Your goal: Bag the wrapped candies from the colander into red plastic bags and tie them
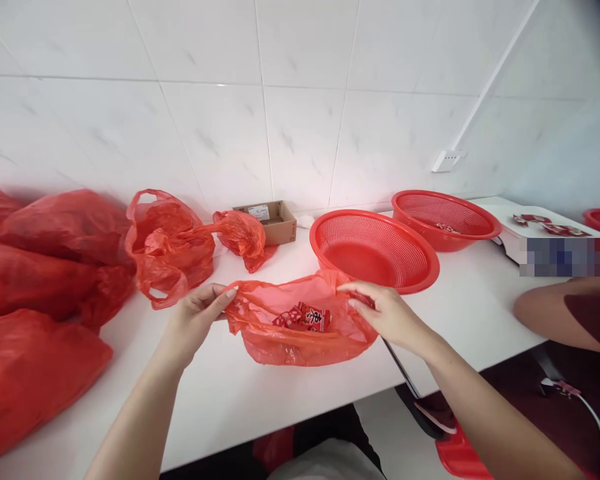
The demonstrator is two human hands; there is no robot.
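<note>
A thin red plastic bag [305,350] is stretched sideways between my hands, its mouth open toward me. My left hand [203,313] pinches the left side of its rim between thumb and fingers. At the opposite side, my right hand [380,310] is closed on the rim. Inside lie a few small red printed packets [313,317] with dark and white lettering. Just behind the bag stands a red perforated basket [375,257], with nothing visible in it. The bag's lower part hides what is beneath it.
Several filled red bags [45,280] crowd the left. An open red bag [173,247] and a cardboard box [280,223] stand near the wall. Another basket [447,220] holds small pieces. A white scale [525,227] bears red packets; a person's arm [550,310] rests nearby.
</note>
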